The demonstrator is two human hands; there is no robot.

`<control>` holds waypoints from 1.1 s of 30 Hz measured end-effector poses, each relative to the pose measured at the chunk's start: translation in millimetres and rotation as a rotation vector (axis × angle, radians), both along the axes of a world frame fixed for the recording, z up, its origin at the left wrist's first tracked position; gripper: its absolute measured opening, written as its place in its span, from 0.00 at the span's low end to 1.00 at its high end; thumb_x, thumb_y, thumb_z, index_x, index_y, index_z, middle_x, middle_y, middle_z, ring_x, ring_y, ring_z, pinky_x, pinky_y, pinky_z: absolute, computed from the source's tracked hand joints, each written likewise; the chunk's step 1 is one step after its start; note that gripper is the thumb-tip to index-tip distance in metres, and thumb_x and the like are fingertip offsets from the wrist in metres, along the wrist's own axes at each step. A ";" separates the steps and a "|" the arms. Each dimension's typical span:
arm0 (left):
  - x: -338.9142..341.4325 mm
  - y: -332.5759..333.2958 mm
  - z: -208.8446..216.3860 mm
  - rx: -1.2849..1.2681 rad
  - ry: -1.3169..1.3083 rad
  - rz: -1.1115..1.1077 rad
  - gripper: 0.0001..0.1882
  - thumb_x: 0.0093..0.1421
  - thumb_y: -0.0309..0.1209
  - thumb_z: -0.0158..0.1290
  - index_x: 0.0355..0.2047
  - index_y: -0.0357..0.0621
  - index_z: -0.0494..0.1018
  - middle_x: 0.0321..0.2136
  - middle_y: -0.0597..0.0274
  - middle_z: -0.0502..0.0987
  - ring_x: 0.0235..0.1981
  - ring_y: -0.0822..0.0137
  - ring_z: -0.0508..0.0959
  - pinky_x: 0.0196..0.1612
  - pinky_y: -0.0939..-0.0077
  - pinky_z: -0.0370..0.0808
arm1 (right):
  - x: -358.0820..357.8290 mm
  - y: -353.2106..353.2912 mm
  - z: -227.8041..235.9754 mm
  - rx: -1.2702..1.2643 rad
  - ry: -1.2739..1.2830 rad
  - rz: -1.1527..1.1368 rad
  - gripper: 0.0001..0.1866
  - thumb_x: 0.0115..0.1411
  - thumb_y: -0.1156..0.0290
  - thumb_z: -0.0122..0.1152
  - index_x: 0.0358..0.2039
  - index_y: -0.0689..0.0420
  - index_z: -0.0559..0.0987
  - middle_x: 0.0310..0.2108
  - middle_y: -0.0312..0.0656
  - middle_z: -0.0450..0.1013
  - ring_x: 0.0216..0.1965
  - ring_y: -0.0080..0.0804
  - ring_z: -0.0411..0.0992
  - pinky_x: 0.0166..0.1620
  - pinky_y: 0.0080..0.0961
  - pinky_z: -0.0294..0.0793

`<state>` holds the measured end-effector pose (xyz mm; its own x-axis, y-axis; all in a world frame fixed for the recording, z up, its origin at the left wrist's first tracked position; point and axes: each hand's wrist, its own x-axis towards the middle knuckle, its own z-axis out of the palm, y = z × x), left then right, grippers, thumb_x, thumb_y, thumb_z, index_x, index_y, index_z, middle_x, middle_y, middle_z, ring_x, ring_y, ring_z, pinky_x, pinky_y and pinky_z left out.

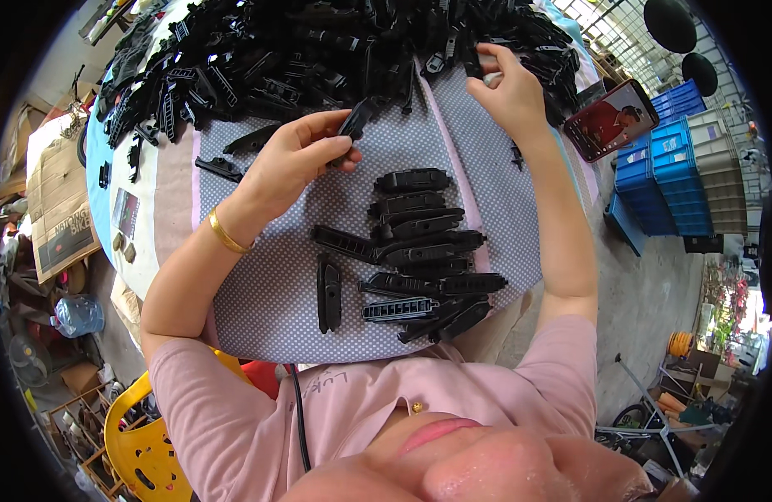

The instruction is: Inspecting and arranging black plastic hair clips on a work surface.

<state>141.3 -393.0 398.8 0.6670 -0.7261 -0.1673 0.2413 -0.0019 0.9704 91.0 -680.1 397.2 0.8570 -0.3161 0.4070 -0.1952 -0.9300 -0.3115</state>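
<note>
My left hand, with a gold bangle at its wrist, is closed on a dark, elongated black plastic part above the dotted cloth. At the near edge of a big pile of black plastic parts, my right hand pinches another narrow black part between thumb and fingers. Between my arms lies a rough column of similar long black parts, some overlapping. One black part lies lengthwise to the left of that column, and two more loose ones rest below my left forearm's far side.
A patterned cloth covers the round table. To the right of the pile, a phone leans with its screen lit. Blue crates are stacked beyond the table. A yellow chair stands at lower left, near a water jug.
</note>
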 end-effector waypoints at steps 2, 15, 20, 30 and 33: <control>1.9 -0.1 1.6 -0.003 0.039 -0.021 0.21 0.61 0.26 0.46 0.54 0.33 0.63 0.39 0.59 0.75 0.36 0.74 0.75 0.40 0.84 0.73 | -5.7 20.1 10.4 0.569 -0.192 0.348 0.22 0.50 0.70 0.64 0.46 0.57 0.73 0.33 0.37 0.75 0.33 0.25 0.74 0.36 0.21 0.73; 4.0 0.4 0.9 -0.107 0.304 -0.025 0.22 0.66 0.40 0.40 0.48 0.32 0.69 0.37 0.58 0.74 0.32 0.72 0.72 0.35 0.82 0.71 | -23.2 69.1 12.5 0.919 -0.036 0.802 0.19 0.46 0.82 0.66 0.41 0.61 0.74 0.40 0.41 0.74 0.44 0.28 0.71 0.50 0.23 0.69; 1.5 -0.4 2.6 -0.123 0.341 -0.061 0.24 0.66 0.43 0.41 0.46 0.31 0.70 0.37 0.58 0.74 0.32 0.73 0.73 0.35 0.82 0.71 | -24.7 80.8 7.5 0.645 -0.021 0.800 0.17 0.45 0.77 0.67 0.38 0.60 0.76 0.40 0.39 0.75 0.43 0.25 0.72 0.50 0.24 0.69; 6.3 2.2 -8.4 -0.050 0.272 -0.043 0.16 0.65 0.31 0.44 0.49 0.35 0.69 0.39 0.59 0.74 0.34 0.71 0.76 0.37 0.84 0.75 | -37.2 91.7 30.6 -0.011 -0.117 0.725 0.22 0.41 0.78 0.65 0.41 0.57 0.76 0.29 0.39 0.72 0.31 0.32 0.70 0.37 0.25 0.70; 4.0 1.0 -6.5 -0.056 0.259 0.015 0.16 0.64 0.29 0.45 0.49 0.35 0.69 0.39 0.58 0.74 0.35 0.70 0.77 0.38 0.82 0.76 | -37.8 90.0 28.1 0.331 -0.096 0.648 0.23 0.44 0.75 0.66 0.43 0.56 0.75 0.28 0.37 0.72 0.31 0.28 0.70 0.37 0.23 0.69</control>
<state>145.4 -392.0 392.3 0.6177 -0.7295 -0.2939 0.4814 0.0552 0.8747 53.2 -590.0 425.3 0.8789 0.1231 0.4609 0.4047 -0.7039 -0.5838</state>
